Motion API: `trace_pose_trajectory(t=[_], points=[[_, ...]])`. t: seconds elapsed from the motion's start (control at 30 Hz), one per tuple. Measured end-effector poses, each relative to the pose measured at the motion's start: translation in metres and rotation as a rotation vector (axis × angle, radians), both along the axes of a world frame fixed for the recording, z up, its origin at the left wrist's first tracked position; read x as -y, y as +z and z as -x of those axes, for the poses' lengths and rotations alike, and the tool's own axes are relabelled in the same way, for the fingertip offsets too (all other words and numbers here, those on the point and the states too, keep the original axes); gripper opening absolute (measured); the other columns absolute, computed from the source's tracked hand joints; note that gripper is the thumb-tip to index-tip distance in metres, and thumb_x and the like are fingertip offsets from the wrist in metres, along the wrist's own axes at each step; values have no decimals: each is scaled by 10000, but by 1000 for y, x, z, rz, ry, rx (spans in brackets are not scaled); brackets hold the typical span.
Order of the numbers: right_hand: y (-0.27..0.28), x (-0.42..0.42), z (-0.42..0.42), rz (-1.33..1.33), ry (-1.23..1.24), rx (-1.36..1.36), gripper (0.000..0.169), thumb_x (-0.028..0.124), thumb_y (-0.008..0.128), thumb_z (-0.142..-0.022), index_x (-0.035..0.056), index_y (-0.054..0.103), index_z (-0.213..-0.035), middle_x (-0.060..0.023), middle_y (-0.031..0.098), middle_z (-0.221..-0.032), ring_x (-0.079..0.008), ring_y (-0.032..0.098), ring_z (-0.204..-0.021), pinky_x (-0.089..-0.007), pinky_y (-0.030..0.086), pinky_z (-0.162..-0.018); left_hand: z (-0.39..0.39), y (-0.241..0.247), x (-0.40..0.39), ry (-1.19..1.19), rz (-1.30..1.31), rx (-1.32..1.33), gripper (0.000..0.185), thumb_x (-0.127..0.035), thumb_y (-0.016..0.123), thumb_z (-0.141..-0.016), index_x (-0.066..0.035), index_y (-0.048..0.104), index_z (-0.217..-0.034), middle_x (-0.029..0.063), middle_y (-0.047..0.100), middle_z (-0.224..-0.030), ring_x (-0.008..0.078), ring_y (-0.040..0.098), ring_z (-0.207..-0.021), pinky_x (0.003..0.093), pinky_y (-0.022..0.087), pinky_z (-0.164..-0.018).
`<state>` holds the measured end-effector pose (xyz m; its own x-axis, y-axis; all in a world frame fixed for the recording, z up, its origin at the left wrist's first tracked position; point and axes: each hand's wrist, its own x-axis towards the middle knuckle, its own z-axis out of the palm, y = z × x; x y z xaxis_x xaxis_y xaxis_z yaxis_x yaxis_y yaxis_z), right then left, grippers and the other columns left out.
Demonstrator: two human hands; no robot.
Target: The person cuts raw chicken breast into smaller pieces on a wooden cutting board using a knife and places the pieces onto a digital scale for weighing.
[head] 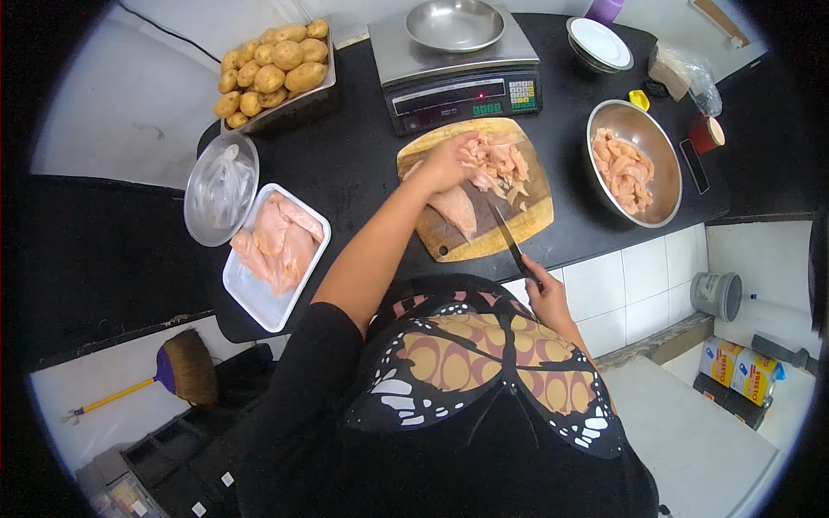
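My left hand [447, 165] is over the wooden cutting board [541, 217], its fingers touching a heap of cut raw chicken strips [505, 158]. Whether it grips any of them is hard to see. In my right hand [549, 298] is the handle of a kitchen knife [506, 232]. The blade points up the board, its tip close to the strips. A larger piece of raw chicken breast [455, 212] lies on the board's left part, partly hidden beneath my left hand and forearm.
Left stand a white tray [243, 311] of chicken pieces, a clear plastic container [220, 188] and a bin of potatoes [272, 71]. A digital scale [463, 97] with a metal pan [455, 26] is behind the board. Right are a steel bowl [664, 191] of chicken strips and a phone [695, 167].
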<state>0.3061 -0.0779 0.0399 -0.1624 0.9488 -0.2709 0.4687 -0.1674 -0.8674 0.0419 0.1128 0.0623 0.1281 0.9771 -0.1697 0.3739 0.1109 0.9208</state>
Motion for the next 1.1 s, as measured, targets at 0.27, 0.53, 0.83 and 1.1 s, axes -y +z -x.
trace_pose_trajectory(t=[0.27, 0.53, 0.83, 1.1], points=[[24, -13, 13, -98, 159, -3, 415, -2, 563, -867, 93, 577, -1271, -201, 648, -1139, -345, 633, -1042, -361, 493, -881, 81, -51, 34, 268, -50, -501, 132, -120, 688, -780, -52, 700, -892, 119, 691, -829, 265, 675, -801, 362, 524, -727], [25, -60, 54, -218, 324, 96, 378, 57, 539, -876, 121, 595, -1244, -247, 642, -970, -411, 621, -890, -450, 491, -781, 65, -52, 54, 251, -53, -468, 153, -162, 741, -755, -50, 680, -840, 99, 668, -834, 228, 659, -763, 334, 520, -709], [23, -65, 57, -161, 360, 135, 404, 14, 539, -852, 128, 606, -1233, -248, 638, -870, -397, 632, -825, -442, 501, -747, 70, -67, 72, 310, -132, -386, 196, -155, 771, -731, -48, 682, -870, 104, 644, -855, 233, 652, -780, 339, 522, -727], [19, -80, 71, -219, 437, 276, 401, 74, 534, -867, 177, 597, -1249, -231, 624, -865, -390, 623, -831, -456, 495, -744, 52, -61, 84, 320, -134, -416, 268, -155, 764, -728, -46, 667, -953, 104, 633, -914, 259, 650, -849, 366, 524, -764]])
